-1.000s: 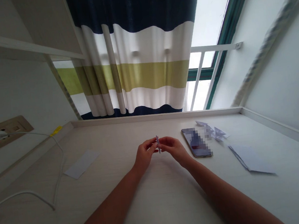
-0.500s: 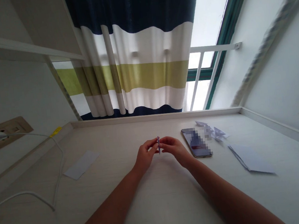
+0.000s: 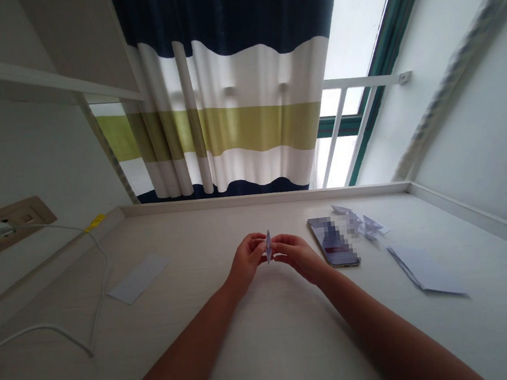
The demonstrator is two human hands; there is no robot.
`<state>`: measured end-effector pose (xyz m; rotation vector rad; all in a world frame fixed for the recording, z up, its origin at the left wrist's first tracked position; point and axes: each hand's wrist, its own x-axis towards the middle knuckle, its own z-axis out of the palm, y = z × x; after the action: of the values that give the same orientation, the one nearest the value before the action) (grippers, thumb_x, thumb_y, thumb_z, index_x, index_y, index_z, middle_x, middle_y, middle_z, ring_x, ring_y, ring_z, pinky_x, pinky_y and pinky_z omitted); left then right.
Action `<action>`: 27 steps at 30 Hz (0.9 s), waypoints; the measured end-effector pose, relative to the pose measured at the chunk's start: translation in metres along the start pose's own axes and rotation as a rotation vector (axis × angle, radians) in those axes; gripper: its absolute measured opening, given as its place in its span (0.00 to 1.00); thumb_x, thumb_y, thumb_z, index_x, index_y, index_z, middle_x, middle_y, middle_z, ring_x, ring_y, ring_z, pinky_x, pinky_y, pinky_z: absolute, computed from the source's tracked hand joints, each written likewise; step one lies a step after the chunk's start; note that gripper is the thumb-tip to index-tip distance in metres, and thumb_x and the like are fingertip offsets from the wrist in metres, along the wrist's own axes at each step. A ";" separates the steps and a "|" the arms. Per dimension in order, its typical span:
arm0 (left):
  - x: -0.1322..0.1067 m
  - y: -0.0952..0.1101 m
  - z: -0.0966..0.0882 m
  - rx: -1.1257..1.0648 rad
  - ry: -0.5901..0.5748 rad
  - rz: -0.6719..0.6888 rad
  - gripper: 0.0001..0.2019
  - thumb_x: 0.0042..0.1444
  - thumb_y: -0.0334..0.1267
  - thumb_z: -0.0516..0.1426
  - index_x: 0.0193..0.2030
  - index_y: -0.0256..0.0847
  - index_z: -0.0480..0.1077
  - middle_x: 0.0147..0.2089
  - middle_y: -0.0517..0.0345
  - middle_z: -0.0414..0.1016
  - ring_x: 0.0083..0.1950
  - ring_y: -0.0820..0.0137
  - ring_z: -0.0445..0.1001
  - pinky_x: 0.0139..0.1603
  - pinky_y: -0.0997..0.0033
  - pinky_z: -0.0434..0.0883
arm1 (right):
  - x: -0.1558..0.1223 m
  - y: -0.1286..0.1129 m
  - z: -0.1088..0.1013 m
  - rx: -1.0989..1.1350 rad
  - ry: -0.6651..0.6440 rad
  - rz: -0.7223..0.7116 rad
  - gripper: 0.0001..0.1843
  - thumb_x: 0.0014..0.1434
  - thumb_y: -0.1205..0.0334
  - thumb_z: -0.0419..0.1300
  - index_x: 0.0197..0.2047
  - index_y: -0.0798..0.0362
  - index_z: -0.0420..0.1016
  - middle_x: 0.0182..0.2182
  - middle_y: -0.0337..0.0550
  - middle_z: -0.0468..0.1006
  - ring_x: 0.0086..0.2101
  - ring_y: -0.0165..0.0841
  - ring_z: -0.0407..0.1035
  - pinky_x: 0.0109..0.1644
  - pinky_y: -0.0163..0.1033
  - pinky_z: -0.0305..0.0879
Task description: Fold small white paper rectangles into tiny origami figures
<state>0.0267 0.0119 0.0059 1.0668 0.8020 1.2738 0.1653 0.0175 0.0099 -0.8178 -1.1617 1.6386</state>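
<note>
Between my two hands, a small folded piece of white paper stands on edge above the table. My left hand pinches it from the left, thumb in front and fingers behind. From the other side my right hand grips the same paper with its fingertips. A phone lies just right of my right hand, its screen partly pixelated. Beyond it are several folded paper pieces, also partly blurred out.
A stack of white paper lies at the right. On the left rest a single paper strip and a white cable running from a wall socket. A raised rim borders the table's back, before a striped curtain.
The folded paper has turned slightly and tilted, so more of its face shows. My fingers have shifted a little around it; both arms stay nearly in place.
</note>
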 end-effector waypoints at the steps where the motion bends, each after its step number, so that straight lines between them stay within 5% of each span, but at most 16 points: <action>1: 0.000 0.000 0.000 -0.008 0.000 -0.012 0.11 0.44 0.38 0.59 0.34 0.38 0.64 0.31 0.59 0.71 0.30 0.73 0.70 0.33 0.69 0.69 | 0.000 0.000 0.000 0.009 -0.008 0.010 0.08 0.43 0.62 0.65 0.28 0.56 0.74 0.27 0.40 0.74 0.30 0.29 0.68 0.41 0.39 0.60; 15: 0.000 -0.002 0.001 -0.168 -0.063 -0.115 0.10 0.43 0.38 0.59 0.28 0.38 0.62 0.27 0.61 0.67 0.29 0.74 0.67 0.32 0.72 0.65 | -0.002 -0.001 -0.002 0.112 -0.117 0.073 0.07 0.47 0.63 0.62 0.29 0.58 0.75 0.27 0.41 0.74 0.30 0.28 0.67 0.37 0.35 0.60; 27: 0.004 -0.010 -0.003 0.066 0.069 0.077 0.10 0.42 0.37 0.60 0.28 0.38 0.61 0.28 0.63 0.66 0.32 0.74 0.68 0.34 0.69 0.71 | 0.001 0.002 -0.002 -0.099 0.056 0.021 0.14 0.40 0.59 0.66 0.33 0.55 0.76 0.31 0.43 0.76 0.34 0.34 0.69 0.43 0.42 0.60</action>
<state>0.0281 0.0168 -0.0038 1.1203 0.8673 1.3633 0.1658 0.0191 0.0075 -0.9359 -1.2067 1.5755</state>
